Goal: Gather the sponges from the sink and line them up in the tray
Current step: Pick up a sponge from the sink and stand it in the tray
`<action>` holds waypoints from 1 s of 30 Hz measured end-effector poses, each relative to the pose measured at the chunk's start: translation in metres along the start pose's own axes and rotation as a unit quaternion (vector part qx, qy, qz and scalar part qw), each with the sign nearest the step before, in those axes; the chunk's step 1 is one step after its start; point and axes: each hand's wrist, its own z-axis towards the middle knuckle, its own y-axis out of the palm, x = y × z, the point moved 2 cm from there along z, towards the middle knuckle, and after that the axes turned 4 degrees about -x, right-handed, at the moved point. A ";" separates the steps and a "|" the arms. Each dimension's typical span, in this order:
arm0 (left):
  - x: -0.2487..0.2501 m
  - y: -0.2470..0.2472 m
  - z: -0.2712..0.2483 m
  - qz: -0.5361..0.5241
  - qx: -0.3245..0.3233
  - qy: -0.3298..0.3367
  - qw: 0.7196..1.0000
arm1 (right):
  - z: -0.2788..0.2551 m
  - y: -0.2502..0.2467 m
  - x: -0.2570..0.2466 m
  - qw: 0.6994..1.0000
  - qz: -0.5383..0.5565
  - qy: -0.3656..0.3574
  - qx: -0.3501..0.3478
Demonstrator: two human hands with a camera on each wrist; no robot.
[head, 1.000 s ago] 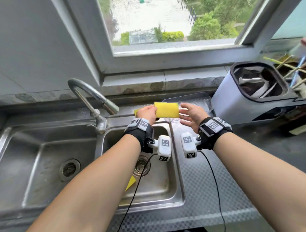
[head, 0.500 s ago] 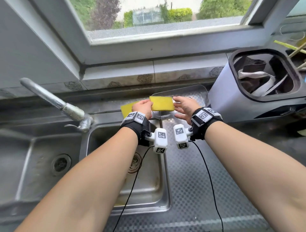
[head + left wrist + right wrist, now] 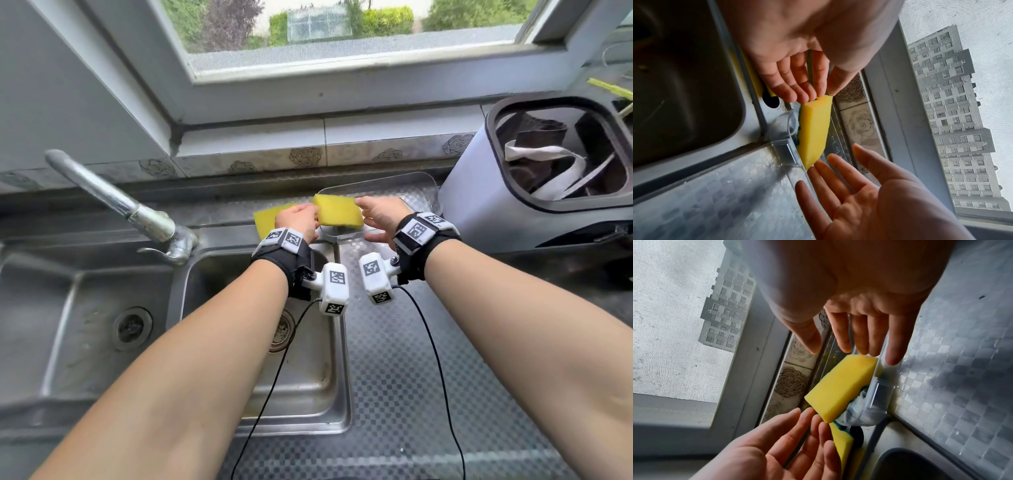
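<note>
A yellow sponge point(image 3: 339, 210) with a green scouring underside hangs tilted over the left end of the clear plastic tray point(image 3: 394, 185). My left hand point(image 3: 301, 219) touches its left end with straight fingertips. My right hand point(image 3: 380, 212) meets its right end the same way. In the left wrist view the sponge point(image 3: 813, 129) spans the gap between both sets of fingertips, above the tray's rim point(image 3: 783, 146). A second yellow sponge point(image 3: 265, 219) lies on the sink ledge, partly hidden under my left hand; it shows in the right wrist view point(image 3: 842, 444).
The double steel sink point(image 3: 308, 377) lies below my left forearm, its faucet point(image 3: 113, 198) swung left. A white bin point(image 3: 513, 212) with a dark opening stands right of the tray. Tiled windowsill runs close behind the tray. Checkered countertop point(image 3: 411, 377) spreads under my right arm.
The sponge has moved right and down from above the sink ledge to over the tray's left end. My left hand's grip has loosened to fingertips, and my right fingertips have reached its other end.
</note>
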 end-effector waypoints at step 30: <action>-0.078 -0.175 -0.066 -0.033 0.018 -0.141 0.989 | -0.087 0.108 0.056 0.984 0.065 0.026 -0.163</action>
